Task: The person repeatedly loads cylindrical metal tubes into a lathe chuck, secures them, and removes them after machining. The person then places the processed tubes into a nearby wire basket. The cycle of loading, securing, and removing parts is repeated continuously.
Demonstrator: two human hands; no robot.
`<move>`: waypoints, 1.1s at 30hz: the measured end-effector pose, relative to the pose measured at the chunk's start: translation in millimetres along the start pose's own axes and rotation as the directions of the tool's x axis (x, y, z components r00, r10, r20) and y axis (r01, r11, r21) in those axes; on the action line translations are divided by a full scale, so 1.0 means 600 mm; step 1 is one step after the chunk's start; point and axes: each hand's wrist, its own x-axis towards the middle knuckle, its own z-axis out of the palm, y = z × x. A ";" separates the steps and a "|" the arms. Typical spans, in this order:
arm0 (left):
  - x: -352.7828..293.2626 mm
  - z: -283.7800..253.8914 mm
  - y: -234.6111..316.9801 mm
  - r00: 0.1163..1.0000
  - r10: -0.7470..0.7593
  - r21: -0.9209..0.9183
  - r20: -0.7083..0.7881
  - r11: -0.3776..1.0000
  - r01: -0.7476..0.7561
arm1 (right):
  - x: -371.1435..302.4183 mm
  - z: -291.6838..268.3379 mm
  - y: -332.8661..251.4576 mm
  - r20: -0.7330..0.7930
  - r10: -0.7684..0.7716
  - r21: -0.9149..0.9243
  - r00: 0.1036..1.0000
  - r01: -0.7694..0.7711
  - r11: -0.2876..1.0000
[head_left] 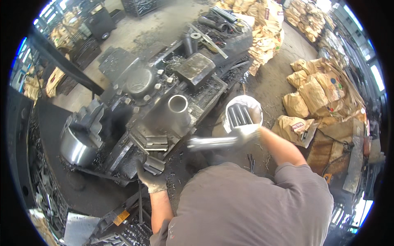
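My left hand (151, 177), in a dark-palmed work glove, is closed around a short grey metal cylinder (154, 165) beside the lathe carriage. In my gloved right hand (246, 134) is a shiny metal bar or tube (211, 143), smeared by motion and pointing left toward the machine. Just beyond that hand stands a white bucket (258, 107) with several dark metal tubes (239, 115) upright in it. The lathe's big steel chuck (78, 145) sits to the left. A round hollow metal post (178, 104) rises from the carriage ahead of my left hand.
A heavy metal block (195, 69) and a bolted tool post (138, 82) are on the lathe. Tools and loose tubes crowd its far end (217, 24). Stuffed brown paper sacks (320, 92) line the right side. Metal chips and parts (135, 235) lie at the lower left.
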 end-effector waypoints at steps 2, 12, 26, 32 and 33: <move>-0.003 0.010 0.008 0.994 0.057 0.206 -0.091 0.978 -0.037 | -0.093 -0.030 0.059 0.056 0.301 0.254 0.952 -0.306 0.918; -0.036 0.107 0.001 0.989 -0.135 0.330 0.064 0.938 0.106 | 0.101 -0.081 -0.247 -0.582 -0.407 -0.274 0.704 0.302 0.913; -0.040 0.042 0.091 0.949 0.295 0.484 -0.111 0.850 -0.207 | 0.353 0.147 -0.309 -0.240 -0.539 -0.743 0.808 0.205 0.637; -0.024 0.034 0.118 0.948 0.315 0.410 -0.047 0.872 -0.269 | 0.292 0.071 -0.437 -0.217 -0.216 -0.004 0.952 0.221 0.975; -0.016 0.059 0.106 0.944 0.322 0.315 -0.067 0.905 -0.286 | 0.298 0.072 -0.450 -0.147 -0.216 -0.107 0.965 0.202 0.974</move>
